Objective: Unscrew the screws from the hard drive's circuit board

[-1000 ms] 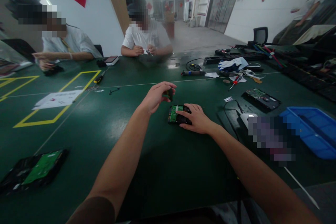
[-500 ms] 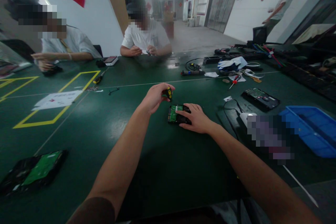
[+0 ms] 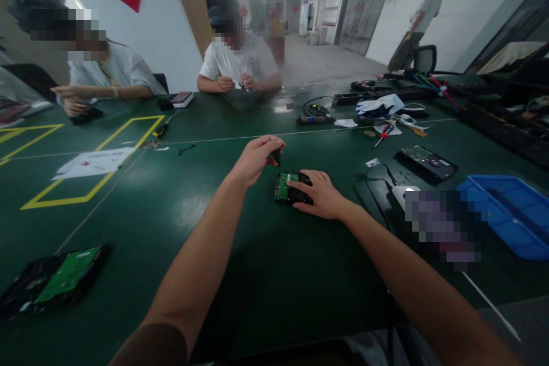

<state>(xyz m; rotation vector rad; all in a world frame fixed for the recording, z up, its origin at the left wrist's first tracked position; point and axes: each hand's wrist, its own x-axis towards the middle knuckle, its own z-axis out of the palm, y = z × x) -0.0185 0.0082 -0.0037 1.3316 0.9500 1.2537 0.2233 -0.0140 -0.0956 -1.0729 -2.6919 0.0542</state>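
Note:
In front of me a hard drive lies on the green table, its green circuit board facing up. My right hand lies over its right part, with the thumb at the near edge and fingers across the board and far edge. Just above the drive's far left corner, my left hand is closed around a short dark handle, which looks like a screwdriver's. My fingers hide most of it, and I cannot make out its shaft or tip.
More hard drives lie at the near left and right. A blue tray stands at the right, near a cable. Farther back are a red screwdriver, white gloves and a yellow-black screwdriver. Two people sit opposite.
The handle in my left hand has turned: its yellow marks showed before, and now only a dark side does. My right hand stays put. A person at the back right has walked leftward.

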